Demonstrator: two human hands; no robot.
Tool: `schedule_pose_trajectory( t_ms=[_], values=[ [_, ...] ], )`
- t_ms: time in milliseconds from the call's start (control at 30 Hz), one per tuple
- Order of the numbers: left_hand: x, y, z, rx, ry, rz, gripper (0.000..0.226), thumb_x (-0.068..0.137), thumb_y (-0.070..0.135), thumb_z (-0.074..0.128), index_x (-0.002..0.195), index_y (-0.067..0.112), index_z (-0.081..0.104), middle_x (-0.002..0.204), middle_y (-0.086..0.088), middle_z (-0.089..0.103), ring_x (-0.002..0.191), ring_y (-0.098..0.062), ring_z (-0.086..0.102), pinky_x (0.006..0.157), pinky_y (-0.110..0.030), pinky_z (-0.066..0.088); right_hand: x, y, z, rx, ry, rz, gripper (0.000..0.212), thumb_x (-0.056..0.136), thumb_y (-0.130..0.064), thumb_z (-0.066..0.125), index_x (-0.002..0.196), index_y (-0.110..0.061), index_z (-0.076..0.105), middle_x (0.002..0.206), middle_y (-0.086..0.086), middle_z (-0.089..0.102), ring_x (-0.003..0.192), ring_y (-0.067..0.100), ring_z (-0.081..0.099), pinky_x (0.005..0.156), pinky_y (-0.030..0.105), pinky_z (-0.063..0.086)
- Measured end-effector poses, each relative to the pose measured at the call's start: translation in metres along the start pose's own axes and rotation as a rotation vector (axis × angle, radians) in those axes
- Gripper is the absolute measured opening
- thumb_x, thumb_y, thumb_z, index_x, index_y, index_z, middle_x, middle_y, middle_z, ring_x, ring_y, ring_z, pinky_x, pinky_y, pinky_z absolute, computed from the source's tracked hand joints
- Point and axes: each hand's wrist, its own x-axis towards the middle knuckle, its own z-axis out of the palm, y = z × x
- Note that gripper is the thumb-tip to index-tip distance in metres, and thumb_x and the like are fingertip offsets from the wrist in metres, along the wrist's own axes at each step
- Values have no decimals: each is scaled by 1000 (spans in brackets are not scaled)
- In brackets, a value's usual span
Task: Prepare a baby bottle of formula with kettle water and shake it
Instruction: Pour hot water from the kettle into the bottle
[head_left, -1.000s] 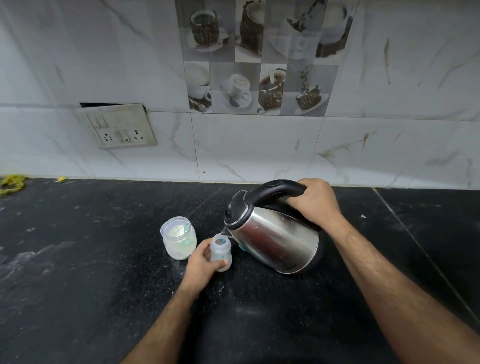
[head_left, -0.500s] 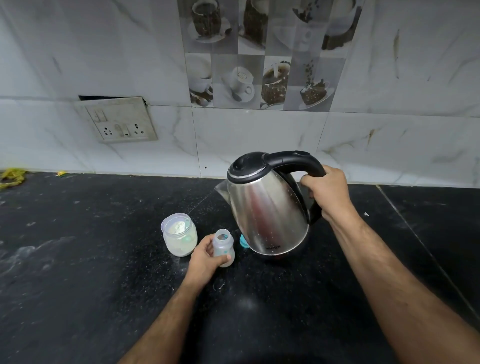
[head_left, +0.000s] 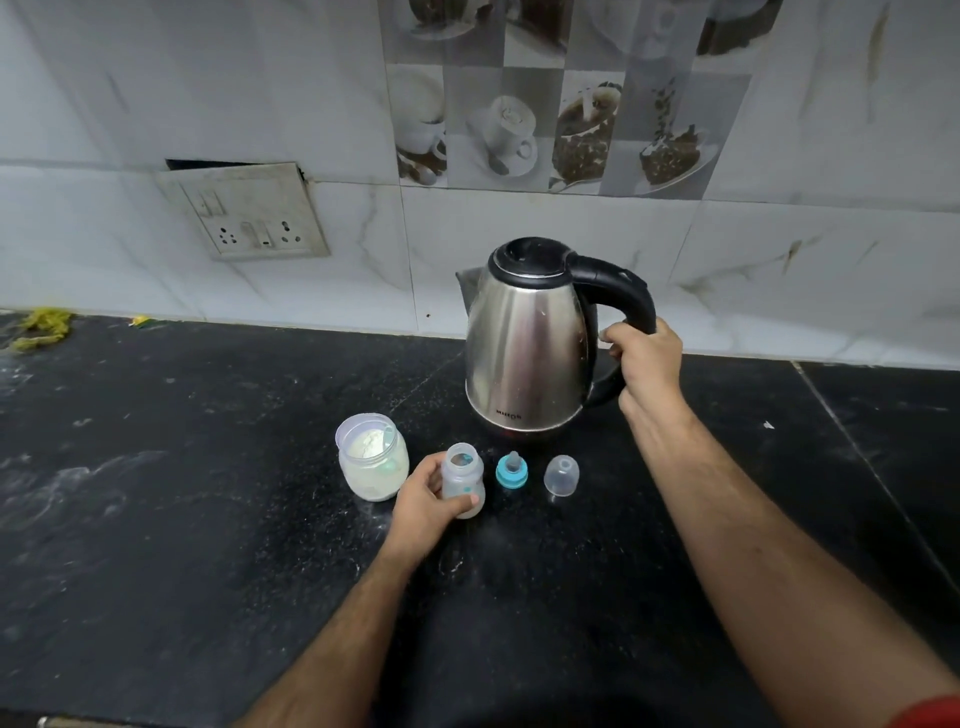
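A steel kettle (head_left: 524, 343) with a black lid and handle stands upright on the black counter (head_left: 208, 519) near the wall. My right hand (head_left: 647, 358) grips the lower part of its handle. In front of it a small clear baby bottle (head_left: 463, 480) stands upright without its top, and my left hand (head_left: 428, 501) holds it with thumb and fingers around its body. To the bottle's right are the blue ring with the teat (head_left: 511, 470) and the clear dome cap (head_left: 562, 474). An open jar of white formula powder (head_left: 371, 457) stands to the bottle's left.
A tiled wall with a loose socket plate (head_left: 244, 218) runs behind the counter. Yellow scraps (head_left: 44, 325) lie at the far left by the wall. White powder specks dust the counter around the bottle.
The kettle went from tilted over the bottle to upright and now stands on the counter further back. The teat ring and cap have come into view. My left hand stays on the bottle.
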Motion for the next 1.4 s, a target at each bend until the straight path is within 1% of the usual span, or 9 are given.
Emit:
schedule_pose_trajectory(
  t_ms=[133,233,433,933,1067,1167,1233,1333,1400],
  values=[
    [6,2,0,1,2,-17,55,73,-7,79,120,14,59,117,3,71,109,-8,66,97,-25,51,17,15,17,39,42,35,24,70,6,63,68,-16,54,65,-1,48,64,13,46,60,23,39],
    [11,5,0,11,3,-25,55,73,-7,79,120,12,59,116,3,70,106,-6,66,93,-20,52,28,27,27,33,34,54,24,72,7,62,71,-17,56,67,-2,51,65,10,49,58,17,41],
    [21,4,2,21,-5,-33,55,73,-9,79,120,10,59,114,2,71,99,1,66,91,-19,52,49,54,40,12,46,104,28,71,12,59,72,-16,55,67,-3,52,66,10,51,62,20,43],
    [28,-2,4,22,-5,-54,58,71,-7,81,113,27,59,113,9,70,106,-6,65,94,-20,49,66,101,38,-73,24,188,29,73,12,56,72,-17,55,71,-1,52,70,11,50,64,25,43],
    [26,-3,3,39,-4,-48,58,71,-3,83,114,28,60,116,7,70,111,-10,65,98,-26,49,68,104,33,-155,-22,153,22,80,5,61,92,-13,60,85,1,59,80,11,55,76,29,45],
    [21,-1,1,35,-8,-41,57,71,-4,82,116,25,60,117,5,70,111,-12,65,99,-28,50,65,103,23,-274,-84,142,42,79,1,68,116,-10,53,104,4,58,96,16,56,85,31,47],
    [15,0,-1,35,-14,-30,57,72,-4,82,117,23,60,117,5,70,110,-11,65,98,-28,50,53,105,14,-317,-51,100,54,77,0,71,125,-9,47,112,4,57,104,16,57,86,27,48],
    [4,2,-4,34,-21,-6,56,72,-4,82,116,23,59,116,5,70,108,-7,66,95,-24,50,22,109,-1,-348,94,2,57,81,-5,72,132,-13,47,127,6,55,114,16,55,91,26,49],
    [-6,4,-7,32,-20,11,55,73,-6,81,114,24,59,114,7,70,104,-1,65,92,-20,50,-2,111,-10,-331,109,-57,48,83,-6,71,127,-12,52,123,7,59,110,17,58,93,29,52]
  ],
)
